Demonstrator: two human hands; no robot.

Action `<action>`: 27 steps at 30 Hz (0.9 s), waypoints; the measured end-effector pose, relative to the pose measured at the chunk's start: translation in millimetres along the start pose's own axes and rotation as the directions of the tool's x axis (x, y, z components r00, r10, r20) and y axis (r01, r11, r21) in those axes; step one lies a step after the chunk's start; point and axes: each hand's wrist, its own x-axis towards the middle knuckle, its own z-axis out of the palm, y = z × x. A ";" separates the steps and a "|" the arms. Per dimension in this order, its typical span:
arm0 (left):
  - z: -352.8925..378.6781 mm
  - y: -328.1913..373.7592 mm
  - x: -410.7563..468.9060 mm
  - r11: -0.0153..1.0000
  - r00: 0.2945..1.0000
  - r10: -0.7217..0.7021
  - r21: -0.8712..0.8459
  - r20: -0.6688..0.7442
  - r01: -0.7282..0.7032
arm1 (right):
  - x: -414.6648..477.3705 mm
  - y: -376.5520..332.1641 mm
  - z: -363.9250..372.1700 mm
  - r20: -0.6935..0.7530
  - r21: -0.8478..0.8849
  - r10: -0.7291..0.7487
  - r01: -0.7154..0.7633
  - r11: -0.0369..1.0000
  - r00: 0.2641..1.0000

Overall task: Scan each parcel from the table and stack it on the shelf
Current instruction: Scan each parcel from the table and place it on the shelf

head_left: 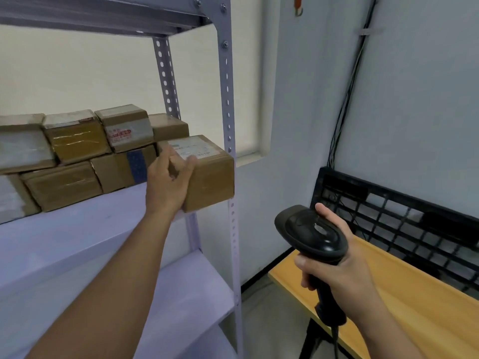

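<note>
Left hand (pixel 168 182) clamped round cardboard parcel (pixel 210 174) at shelf (pixel 77 242) right end, three o'clock of stacked parcels (pixel 72 141). Right hand (pixel 337 265) grips barcode scanner (pixel 311 231). Several shelved; this one not yet released.

A black latticed crate (pixel 404 216) stands at the right against a pale grey wall (pixel 427 99). A bundle of dark cables (pixel 347 99) runs down that wall and ends behind the crate's left corner, with a pale clip (pixel 365 32) holding it near the top. An orange strip (pixel 298 3) hangs at the upper edge. Left of the wall is a window with a cream blind (pixel 246 86). Below lie a black skirting (pixel 264 270) and a grey floor (pixel 259 307).
</note>
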 end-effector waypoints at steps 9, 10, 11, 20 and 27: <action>10.5 -9.6 12.5 0.982 0.999 0.047 0.183 0.014 -0.049 | 2.6 5.5 -0.2 -0.028 -0.038 -0.018 0.017 0.999 0.999; 10.6 -9.9 13.9 0.982 0.999 0.040 0.183 0.015 -0.042 | 2.1 5.7 0.2 -0.024 -0.038 -0.021 0.020 0.999 0.999; 10.8 -10.7 14.3 0.982 0.999 0.036 0.185 0.015 -0.038 | 1.3 5.9 0.5 -0.021 -0.038 -0.024 0.023 0.999 0.999; 10.1 -8.4 5.8 0.978 0.998 0.054 0.204 -0.027 -0.047 | -14.1 6.3 -4.8 -0.048 -0.051 -0.023 0.021 0.998 0.999; 27.0 0.6 -65.9 0.949 0.943 0.294 0.168 -0.155 -0.268 | -38.4 6.4 -20.5 -0.077 -0.100 -0.001 -0.007 0.995 0.997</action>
